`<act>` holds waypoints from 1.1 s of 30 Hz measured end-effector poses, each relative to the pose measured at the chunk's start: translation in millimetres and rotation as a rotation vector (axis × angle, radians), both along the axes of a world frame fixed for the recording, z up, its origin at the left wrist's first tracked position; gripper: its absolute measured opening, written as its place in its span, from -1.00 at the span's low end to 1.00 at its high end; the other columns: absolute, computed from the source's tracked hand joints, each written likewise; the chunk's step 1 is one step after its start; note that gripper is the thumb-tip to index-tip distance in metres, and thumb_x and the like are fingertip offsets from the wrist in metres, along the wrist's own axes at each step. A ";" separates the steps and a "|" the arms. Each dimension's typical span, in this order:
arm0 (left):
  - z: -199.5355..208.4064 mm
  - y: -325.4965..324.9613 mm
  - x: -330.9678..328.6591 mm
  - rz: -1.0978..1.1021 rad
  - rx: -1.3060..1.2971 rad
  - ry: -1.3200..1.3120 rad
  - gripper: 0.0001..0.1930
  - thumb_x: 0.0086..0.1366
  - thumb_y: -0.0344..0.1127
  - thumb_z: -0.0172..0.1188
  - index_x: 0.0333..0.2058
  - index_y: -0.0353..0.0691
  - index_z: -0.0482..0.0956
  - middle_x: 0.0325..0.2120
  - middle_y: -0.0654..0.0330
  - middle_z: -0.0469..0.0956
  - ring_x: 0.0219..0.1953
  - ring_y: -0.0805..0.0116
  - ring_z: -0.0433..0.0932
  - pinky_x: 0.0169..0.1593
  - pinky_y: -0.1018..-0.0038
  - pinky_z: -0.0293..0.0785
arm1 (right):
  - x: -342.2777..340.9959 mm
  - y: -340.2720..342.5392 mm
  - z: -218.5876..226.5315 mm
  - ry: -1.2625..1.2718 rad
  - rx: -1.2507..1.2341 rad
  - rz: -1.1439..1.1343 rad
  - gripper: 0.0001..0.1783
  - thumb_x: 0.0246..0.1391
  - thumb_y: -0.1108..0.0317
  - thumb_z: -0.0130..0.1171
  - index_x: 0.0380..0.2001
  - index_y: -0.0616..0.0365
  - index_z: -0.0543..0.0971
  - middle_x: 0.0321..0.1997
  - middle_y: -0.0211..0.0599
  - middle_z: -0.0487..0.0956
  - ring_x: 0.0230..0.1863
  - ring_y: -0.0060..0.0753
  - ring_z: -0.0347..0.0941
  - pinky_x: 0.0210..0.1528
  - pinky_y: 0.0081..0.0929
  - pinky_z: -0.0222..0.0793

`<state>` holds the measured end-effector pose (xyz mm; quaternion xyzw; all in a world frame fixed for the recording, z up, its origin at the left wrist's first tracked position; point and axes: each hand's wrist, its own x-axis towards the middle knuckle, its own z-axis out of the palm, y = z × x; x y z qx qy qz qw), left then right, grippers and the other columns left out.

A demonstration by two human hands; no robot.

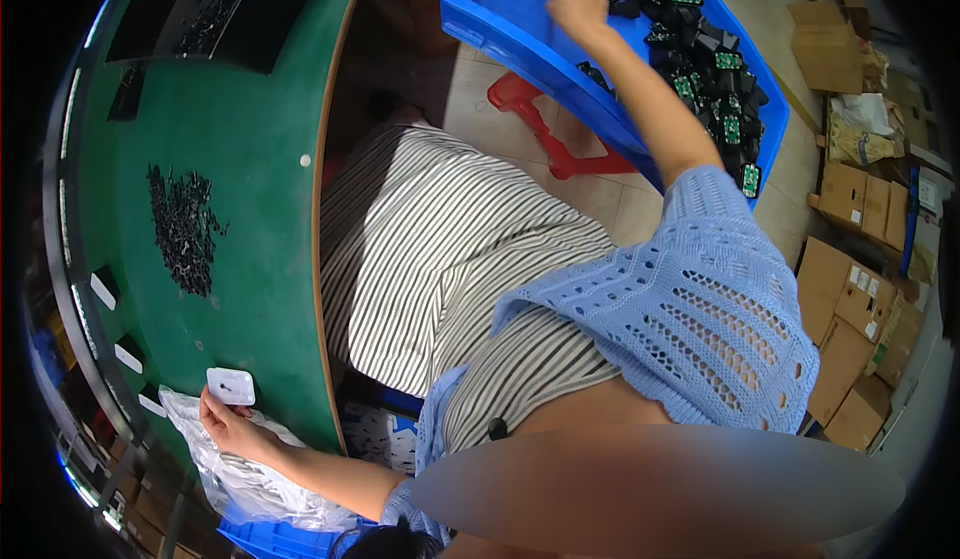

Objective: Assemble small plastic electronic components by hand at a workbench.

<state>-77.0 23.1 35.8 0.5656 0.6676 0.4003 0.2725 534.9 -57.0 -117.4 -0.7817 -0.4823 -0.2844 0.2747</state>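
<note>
At the near end of the green table, my left hand [228,427] grips a white plastic cover [238,389] by its edge. The cover is rounded and rectangular, with a small dark mark or part at its middle. Under my left wrist lies a clear plastic bag [255,484] of pale pieces. My right hand [580,4] reaches into a blue bin [540,54], beside black plastic housings [700,39] and green circuit boards [732,129]. The top edge of the picture cuts off its fingertips, so what they touch is hidden.
A pile of small black parts [185,229] lies on the green table [270,249]; more sit on a dark sheet [270,19] at its far end. White pieces [128,354] line the table's left side. A red stool [560,144] stands under the bin. Cardboard boxes [850,289] stand at right.
</note>
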 end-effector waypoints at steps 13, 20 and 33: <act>-21.9 -20.7 26.1 -0.057 0.242 1.079 -0.52 0.17 -0.09 0.19 -0.04 -0.30 0.41 -0.45 0.11 0.39 -0.38 0.20 0.35 -0.25 0.35 0.31 | 73.1 -28.6 -55.1 0.729 -0.135 -0.181 -0.40 -0.11 0.06 0.24 -0.02 0.10 0.37 -0.19 -0.02 0.50 -0.13 -0.11 0.45 -0.14 -0.31 0.35; -32.3 -19.1 59.5 -0.105 0.306 0.678 -0.59 0.07 -0.31 0.27 -0.07 -0.21 0.45 -0.25 0.08 0.47 -0.17 0.18 0.41 -0.06 0.38 0.30 | -131.3 21.8 78.2 0.985 0.077 0.789 -0.60 0.08 0.39 0.09 0.03 0.10 0.40 -0.18 -0.36 0.46 -0.22 -0.58 0.37 -0.12 -0.62 0.30; -29.6 -40.5 95.5 -0.298 0.416 0.353 -0.56 -0.05 -0.48 0.25 -0.11 -0.21 0.46 -0.14 0.15 0.48 -0.09 0.13 0.38 -0.01 0.34 0.31 | -282.0 80.7 165.1 0.252 -0.442 1.355 -0.68 -0.11 0.46 0.17 -0.19 0.11 0.55 -0.11 -0.31 0.51 -0.03 -0.24 0.36 -0.03 -0.41 0.30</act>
